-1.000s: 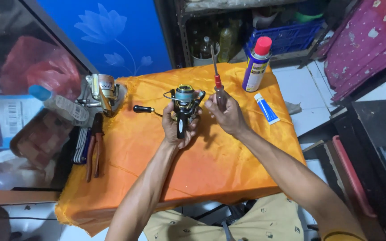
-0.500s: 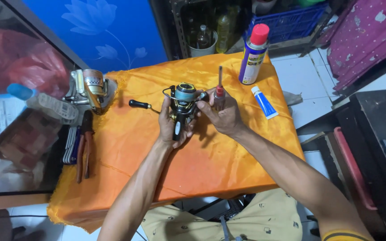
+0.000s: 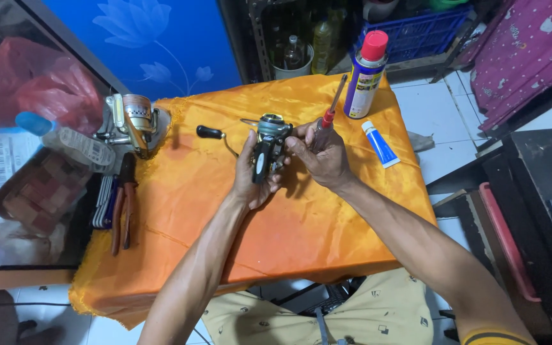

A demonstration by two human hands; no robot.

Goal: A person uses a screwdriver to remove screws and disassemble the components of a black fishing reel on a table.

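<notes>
Spinning fishing reel, dark metal body with a teal-rimmed spool, is held just above the orange satin cloth covering the table; left hand is wrapped closed around its body and stem, while right hand has fingers curled on the reel's side and also pinches a red-handled screwdriver, shaft pointing up. Work looks mid-way, by my reading: reel appears assembled, black crank knob attached, a second gold-coloured reel lying untouched at the cloth's left edge. Containers: blue spray can with red cap upright and capped, small blue-and-white tube lying closed beside it; blue plastic crate behind, contents unclear.
</notes>
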